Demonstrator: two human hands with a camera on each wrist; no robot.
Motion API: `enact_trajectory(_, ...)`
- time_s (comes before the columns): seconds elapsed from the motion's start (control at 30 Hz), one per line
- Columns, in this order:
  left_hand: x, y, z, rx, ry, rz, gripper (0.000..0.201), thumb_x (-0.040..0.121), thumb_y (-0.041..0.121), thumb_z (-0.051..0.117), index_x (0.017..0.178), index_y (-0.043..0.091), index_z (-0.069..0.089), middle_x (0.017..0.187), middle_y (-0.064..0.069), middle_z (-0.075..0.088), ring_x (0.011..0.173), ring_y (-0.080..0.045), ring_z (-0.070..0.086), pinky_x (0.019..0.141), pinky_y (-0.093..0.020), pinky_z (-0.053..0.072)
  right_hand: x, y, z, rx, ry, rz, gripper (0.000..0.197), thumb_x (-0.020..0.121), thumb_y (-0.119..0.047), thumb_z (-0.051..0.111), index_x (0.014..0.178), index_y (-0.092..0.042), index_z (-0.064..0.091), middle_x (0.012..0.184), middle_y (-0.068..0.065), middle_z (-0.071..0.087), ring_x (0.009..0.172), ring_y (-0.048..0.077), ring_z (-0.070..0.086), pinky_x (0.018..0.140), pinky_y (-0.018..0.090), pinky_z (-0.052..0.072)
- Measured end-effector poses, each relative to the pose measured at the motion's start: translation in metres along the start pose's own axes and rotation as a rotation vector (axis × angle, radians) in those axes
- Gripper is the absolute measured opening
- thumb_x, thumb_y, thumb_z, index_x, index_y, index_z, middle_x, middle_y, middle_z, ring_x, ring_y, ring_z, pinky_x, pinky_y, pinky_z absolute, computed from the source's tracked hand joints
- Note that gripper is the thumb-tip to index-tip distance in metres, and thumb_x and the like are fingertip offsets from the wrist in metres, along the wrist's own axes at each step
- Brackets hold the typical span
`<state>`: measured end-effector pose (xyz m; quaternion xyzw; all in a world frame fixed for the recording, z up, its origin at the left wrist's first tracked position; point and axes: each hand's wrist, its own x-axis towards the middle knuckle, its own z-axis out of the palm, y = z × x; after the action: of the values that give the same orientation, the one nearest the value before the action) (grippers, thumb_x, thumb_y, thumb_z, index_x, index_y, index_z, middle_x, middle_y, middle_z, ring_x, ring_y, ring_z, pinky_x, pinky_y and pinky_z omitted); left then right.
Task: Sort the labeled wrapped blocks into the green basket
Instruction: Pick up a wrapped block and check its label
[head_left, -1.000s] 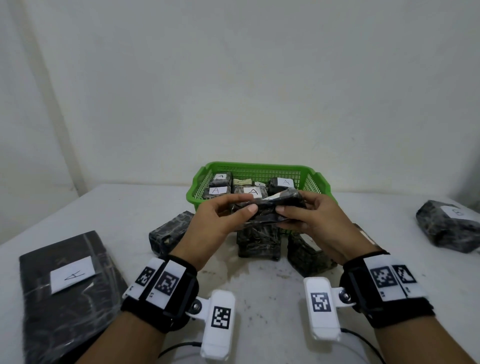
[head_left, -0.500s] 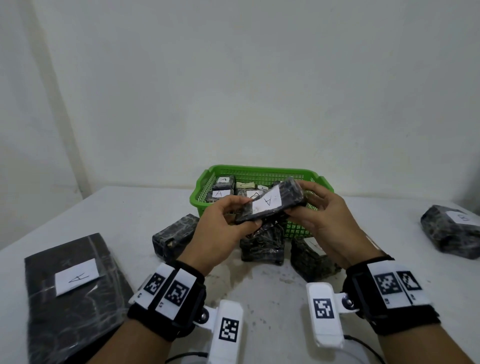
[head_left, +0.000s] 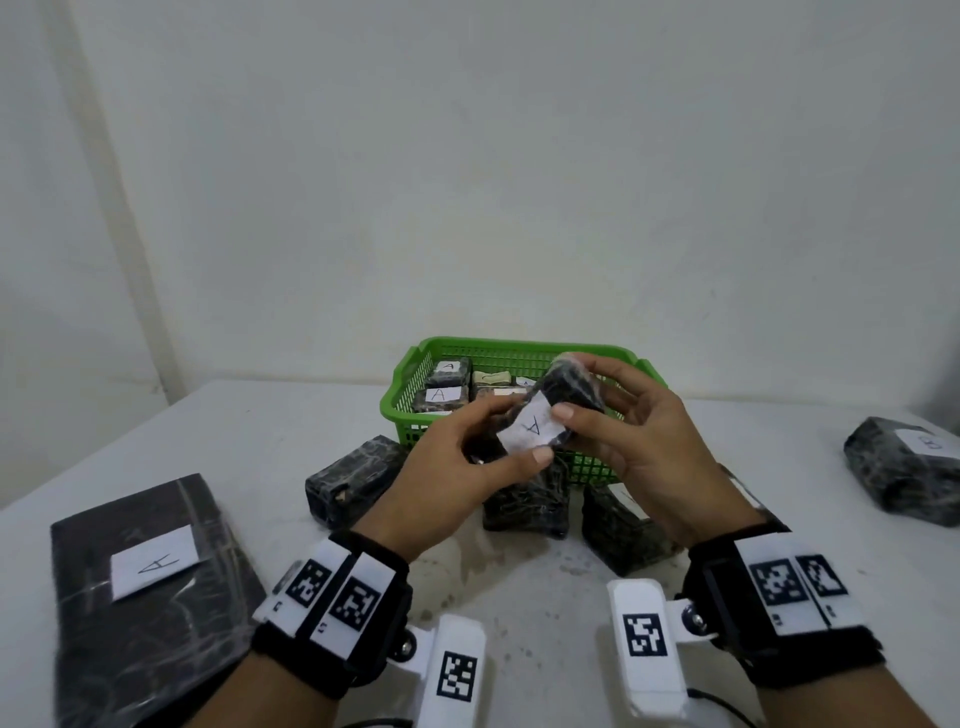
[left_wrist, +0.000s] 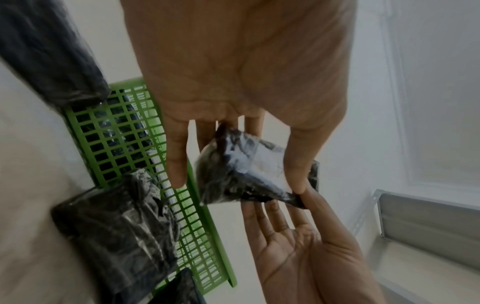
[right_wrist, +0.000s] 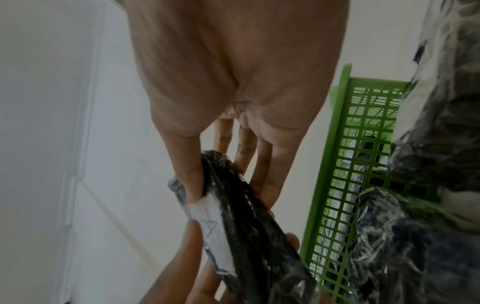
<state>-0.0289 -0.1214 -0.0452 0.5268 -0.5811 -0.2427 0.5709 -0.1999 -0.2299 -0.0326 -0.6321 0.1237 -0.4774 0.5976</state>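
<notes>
Both hands hold a dark wrapped block (head_left: 566, 395) with a white "A" label (head_left: 532, 428) in the air, just in front of the green basket (head_left: 519, 347). The block is tilted, its far end raised over the basket's front rim. My left hand (head_left: 519, 434) pinches the near end, with the thumb on the label. My right hand (head_left: 576, 389) pinches the far end, thumb on top and fingers behind. The left wrist view shows the block (left_wrist: 244, 170) between left thumb and fingers. In the right wrist view both thumbs press its labelled face (right_wrist: 207, 222).
Several "A"-labelled blocks (head_left: 441, 395) lie in the basket. Three dark wrapped blocks (head_left: 353, 478) (head_left: 524, 506) (head_left: 618, 525) sit on the white table before it. A labelled block (head_left: 904, 467) lies far right. A flat dark "A" package (head_left: 145, 571) lies near left.
The block has turned from lying flat to tilted, so its "A" label faces me, and it has risen toward the basket. Both hands kept their hold and shifted along it.
</notes>
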Motion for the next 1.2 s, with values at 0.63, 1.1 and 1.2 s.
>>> enact_trajectory(0.63,0.007,-0.014,-0.007,-0.160,-0.062,-0.052,0.101,0.062,0.062,0.088,0.147,0.021,0.050,0.141,0.004,0.062,0.133,-0.013,0.058,0.110,-0.040,0.048,-0.001,0.006,0.008,-0.004,-0.172,0.250,0.077,0.064,-0.039,0.090,0.129,-0.005,0.069,0.126,0.015,0.075,0.118,0.027,0.072,0.100,0.035,0.058)
enact_trajectory(1.1,0.008,-0.013,-0.007,-0.380,-0.079,-0.169,0.085,0.075,0.053,0.083,0.142,0.009,0.055,0.140,-0.009,0.063,0.131,-0.025,0.060,0.114,-0.046,0.045,-0.003,0.006,0.009,0.002,-0.181,0.259,0.060,0.074,-0.045,0.084,0.118,-0.007,0.074,0.114,0.006,0.078,0.109,0.015,0.073,0.091,0.025,0.059)
enact_trajectory(1.2,0.008,-0.009,-0.007,-0.431,-0.069,-0.138,0.067,0.076,0.040,0.076,0.131,0.003,0.063,0.130,-0.014,0.070,0.124,-0.027,0.065,0.110,-0.041,0.049,-0.002,0.008,0.007,0.041,-0.172,0.249,0.100,0.050,-0.060,0.098,0.127,-0.003,0.069,0.121,0.009,0.076,0.112,0.015,0.073,0.092,0.023,0.059)
